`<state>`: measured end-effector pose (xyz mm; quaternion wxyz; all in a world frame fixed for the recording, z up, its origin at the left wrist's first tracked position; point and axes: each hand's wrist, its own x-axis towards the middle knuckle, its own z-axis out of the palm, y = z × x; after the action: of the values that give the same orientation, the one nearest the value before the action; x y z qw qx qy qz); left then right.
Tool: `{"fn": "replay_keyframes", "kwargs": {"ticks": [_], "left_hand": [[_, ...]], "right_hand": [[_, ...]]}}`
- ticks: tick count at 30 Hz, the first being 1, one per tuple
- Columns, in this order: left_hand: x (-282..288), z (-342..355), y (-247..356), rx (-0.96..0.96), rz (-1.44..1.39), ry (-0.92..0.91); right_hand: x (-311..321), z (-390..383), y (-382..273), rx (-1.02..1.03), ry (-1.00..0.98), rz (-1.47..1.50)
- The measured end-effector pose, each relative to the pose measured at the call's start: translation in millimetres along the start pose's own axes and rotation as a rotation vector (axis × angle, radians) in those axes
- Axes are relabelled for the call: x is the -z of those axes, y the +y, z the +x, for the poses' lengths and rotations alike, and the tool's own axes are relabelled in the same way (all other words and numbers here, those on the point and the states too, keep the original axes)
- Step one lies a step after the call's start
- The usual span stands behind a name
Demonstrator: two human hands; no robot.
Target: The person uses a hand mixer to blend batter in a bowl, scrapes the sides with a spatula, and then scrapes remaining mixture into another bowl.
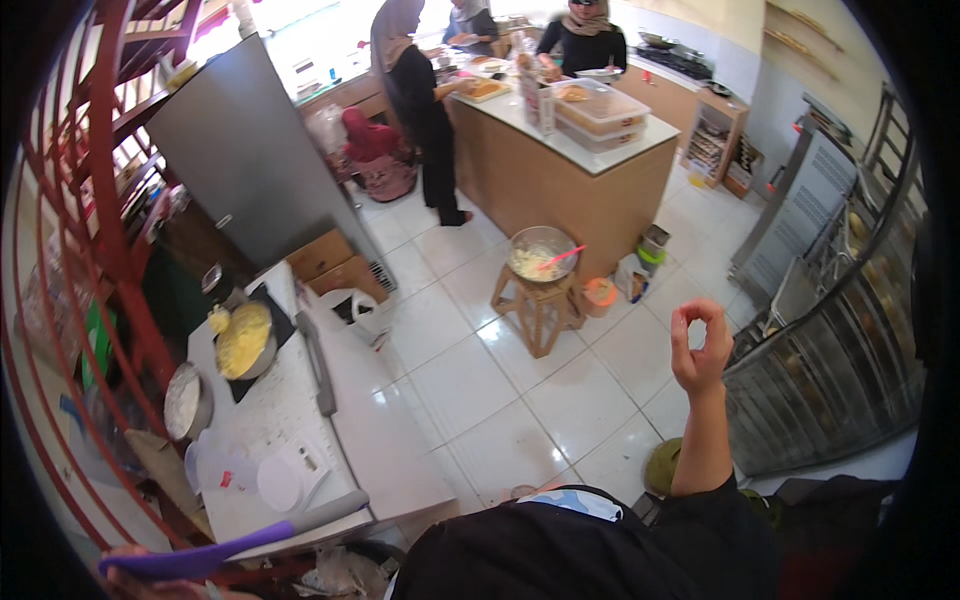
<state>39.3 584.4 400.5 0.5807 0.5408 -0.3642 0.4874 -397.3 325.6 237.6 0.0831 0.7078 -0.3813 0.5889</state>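
My left hand is at the lower left edge, partly cut off, gripping a spatula by its broad purple part. The spatula's grey end points right, over the near end of the white worktop. My right hand is raised over the floor at the right, thumb and fingers curled into a ring with nothing visible inside. On the worktop stand a metal bowl of yellow batter or cream, a bowl of white powder and a white kitchen scale.
A bowl with a pale mixture and pink spatula sits on a wooden stool. Beyond it is an island counter with plastic boxes. Several people work there; one crouches near a grey fridge. A tray rack stands right.
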Motion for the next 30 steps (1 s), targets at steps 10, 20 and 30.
{"fn": "replay_keyframes", "kwargs": {"ticks": [10, 20, 30], "left_hand": [[-176, -81, 47, -0.158, -0.448, -0.424], [-307, -179, 72, 0.067, -0.786, -0.675], [-428, -253, 104, 0.391, -1.097, -0.852]], "right_hand": [[35, -21, 19, -0.321, 0.007, -0.129], [-133, -20, 46, -0.37, -0.428, 0.372], [-235, -51, 88, -0.954, -1.076, 0.854]]}}
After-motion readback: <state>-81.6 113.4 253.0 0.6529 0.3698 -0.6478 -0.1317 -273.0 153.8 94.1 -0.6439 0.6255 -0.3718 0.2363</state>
